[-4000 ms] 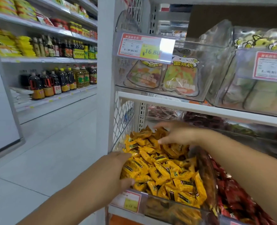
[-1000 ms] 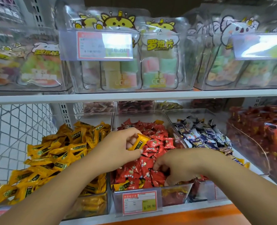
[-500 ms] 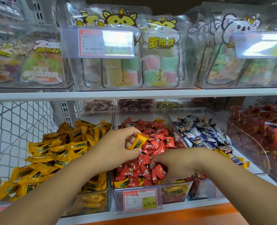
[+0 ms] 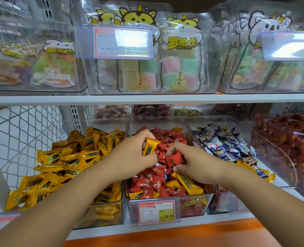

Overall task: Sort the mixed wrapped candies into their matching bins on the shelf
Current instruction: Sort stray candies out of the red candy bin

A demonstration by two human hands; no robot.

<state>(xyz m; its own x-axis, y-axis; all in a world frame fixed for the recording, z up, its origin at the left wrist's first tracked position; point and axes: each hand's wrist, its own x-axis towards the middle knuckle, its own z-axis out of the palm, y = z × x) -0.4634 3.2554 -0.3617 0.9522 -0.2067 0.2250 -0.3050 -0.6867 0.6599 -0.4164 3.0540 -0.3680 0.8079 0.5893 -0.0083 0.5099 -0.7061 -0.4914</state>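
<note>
Left hand [image 4: 132,155] pinches a yellow wrapped candy [image 4: 149,146] just above the clear plastic bin [image 4: 190,206] of red wrapped candies [image 4: 167,138]. Right hand [image 4: 189,164] digs into that pile with curled fingers, can't tell if it's got one.

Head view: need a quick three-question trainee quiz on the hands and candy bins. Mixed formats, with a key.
1. True or false: the candy that the left hand pinches is red.
2. The right hand reaches into: A the yellow-candy bin; B the red-candy bin; C neither, it hangs off the shelf.
3. Fill in: the pinched candy belongs in the ___ bin.
Key: 1 false, it is yellow; 2 B; 3 yellow-candy.
</note>
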